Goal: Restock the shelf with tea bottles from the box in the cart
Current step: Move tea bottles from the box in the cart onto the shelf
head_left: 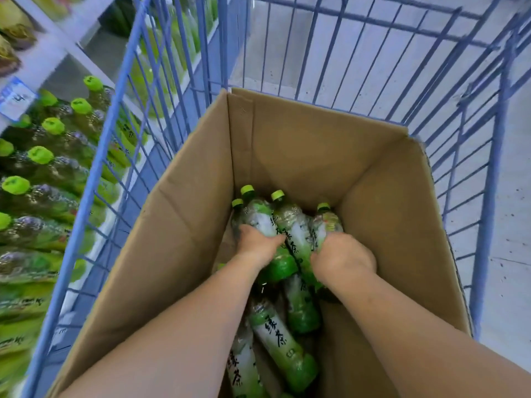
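Green caps, green labels, and both hands are right down among them. The left hand (255,247) has its fingers curled over the left bottle (258,215), thumb stretched toward 3 o'clock. The right hand (343,258) has its fingers wrapped round the right bottle (327,222), knuckles up. Most fingertips are hidden behind the plastic, but both grips look firm.

Between the two hands stands the middle bottle (290,218), touching both neighbours and tilted toward 11 o'clock like them. One more cap (237,203) peeps out just at 9 o'clock of the left bottle.

Below the wrists, toward 6 o'clock, more tea bottles (277,338) lie on their sides in a loose heap, labels up, crossing one another.

All of this sits deep in the cardboard box (301,150), flaps standing open, its far wall bare at 12 o'clock. The box rests inside the blue wire cart (339,33), whose bars rise on every side.

Out at 9 o'clock, beyond the bars, the shelf (48,57) already carries rows of matching stocked bottles (54,168) with bright green caps, rather blurred. A blue-and-white price tag (17,97) hangs on its edge. At 2 o'clock, pale floor (511,225) shows through the wire.
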